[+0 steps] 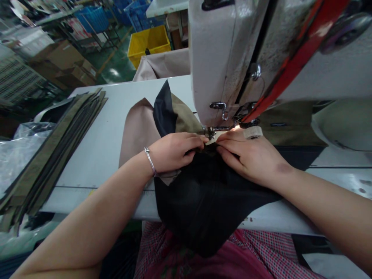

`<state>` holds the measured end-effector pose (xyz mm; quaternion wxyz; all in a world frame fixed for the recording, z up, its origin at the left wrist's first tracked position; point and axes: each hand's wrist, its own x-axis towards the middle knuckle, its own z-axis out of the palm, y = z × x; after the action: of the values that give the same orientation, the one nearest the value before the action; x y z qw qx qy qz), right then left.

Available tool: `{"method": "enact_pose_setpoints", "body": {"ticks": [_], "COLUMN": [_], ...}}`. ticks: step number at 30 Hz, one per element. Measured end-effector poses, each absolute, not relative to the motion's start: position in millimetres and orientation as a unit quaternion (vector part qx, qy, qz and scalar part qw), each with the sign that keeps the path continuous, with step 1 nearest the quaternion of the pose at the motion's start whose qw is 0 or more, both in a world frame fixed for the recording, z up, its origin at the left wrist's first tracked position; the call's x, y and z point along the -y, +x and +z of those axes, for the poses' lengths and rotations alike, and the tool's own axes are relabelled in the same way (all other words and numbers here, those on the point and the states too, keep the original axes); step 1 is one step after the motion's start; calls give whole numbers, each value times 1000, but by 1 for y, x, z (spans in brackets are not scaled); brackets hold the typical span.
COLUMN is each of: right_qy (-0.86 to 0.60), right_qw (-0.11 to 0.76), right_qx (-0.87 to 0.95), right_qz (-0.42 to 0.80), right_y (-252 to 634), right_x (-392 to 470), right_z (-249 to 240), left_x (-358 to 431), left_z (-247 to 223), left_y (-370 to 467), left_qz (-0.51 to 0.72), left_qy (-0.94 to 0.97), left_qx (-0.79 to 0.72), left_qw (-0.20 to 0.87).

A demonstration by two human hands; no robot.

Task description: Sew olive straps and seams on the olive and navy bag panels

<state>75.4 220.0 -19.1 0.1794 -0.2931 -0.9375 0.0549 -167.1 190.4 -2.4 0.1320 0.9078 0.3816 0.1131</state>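
Note:
Both hands work close to the presser foot (212,133) of a white sewing machine (216,58). My left hand (177,151), with a silver bracelet at the wrist, has its fingers closed on the fabric just left of the foot. Right of it, my right hand (247,151) presses its bunched fingertips on the same fabric. The dark fabric (203,201) hangs over the table's front edge towards my lap. Olive fabric (186,116) and a mauve-beige piece (138,128) lie behind and left of my left hand. The needle point is hidden.
A bundle of olive and dark strips (58,151) lies across the table's left end, beside clear plastic (23,147). More olive fabric (287,124) lies under the machine arm. Beyond the table stand a yellow bin (148,42) and cardboard boxes (64,62).

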Motion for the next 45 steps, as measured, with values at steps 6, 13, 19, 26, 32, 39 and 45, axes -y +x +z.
{"method": "enact_pose_setpoints", "body": {"ticks": [6,13,19,26,32,39,45], "right_qy": [-291,-288,-295,-349,-359,-322,-318], "right_qw": [174,156,136,92,96,92,97], "right_qx": [940,944,946,932,924,935,935], "right_qz": [37,27,13,-43,-88,-115,-127], "right_y": [76,74,73,57,43,39,37], "right_x": [-219,-219,-218,-202,-196,-197,-198], "right_z": [-19,-16,-9,4,-5,-7,-9], "left_x": [-191,-194,-196,-198,-197,-238,-258], "left_z": [-5,-7,-17,-19,-12,-25,-33], "left_y": [-169,-175,-176,-172,-172,-169,-162], "left_qz": [123,160,179,210,236,296,233], "left_qy": [919,918,927,858,837,808,864], "left_qx": [-357,-339,-319,-428,-436,-462,-419], "left_qw": [108,129,86,193,232,213,151]}}
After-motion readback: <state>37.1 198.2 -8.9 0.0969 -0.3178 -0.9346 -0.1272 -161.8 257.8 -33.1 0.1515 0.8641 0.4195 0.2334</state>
